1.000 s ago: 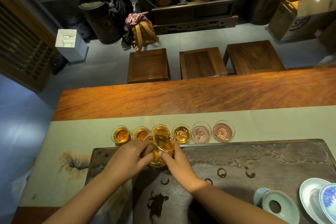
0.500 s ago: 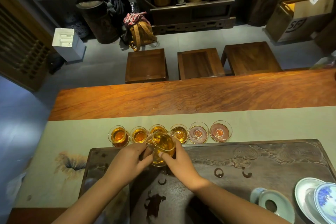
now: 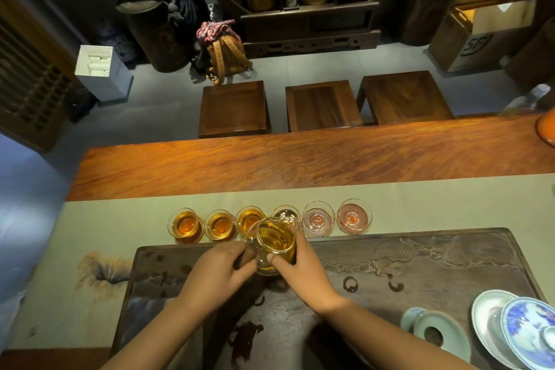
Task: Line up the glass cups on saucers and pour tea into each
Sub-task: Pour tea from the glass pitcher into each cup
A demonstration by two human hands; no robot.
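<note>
Six glass cups [image 3: 268, 221] are sitting in a row on the runner [image 3: 120, 219], just behind the carved tray [image 3: 420, 264]. A pitcher [image 3: 274, 245] is hanging over the fourth cup from the left, between both hands. Dishes [image 3: 510, 330] are lying on the tray's right near corner. Three stools [image 3: 322, 105] are standing beyond the table [image 3: 300, 162].

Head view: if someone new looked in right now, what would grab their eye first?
The glass pitcher of amber tea, held by both hands at the centre over the far edge of the dark carved tea tray, left hand at its handle side and right hand against its wall. Just beyond it runs a row of six glass cups on the green runner: the three leftmost glow orange with tea, the two rightmost look empty.
</note>
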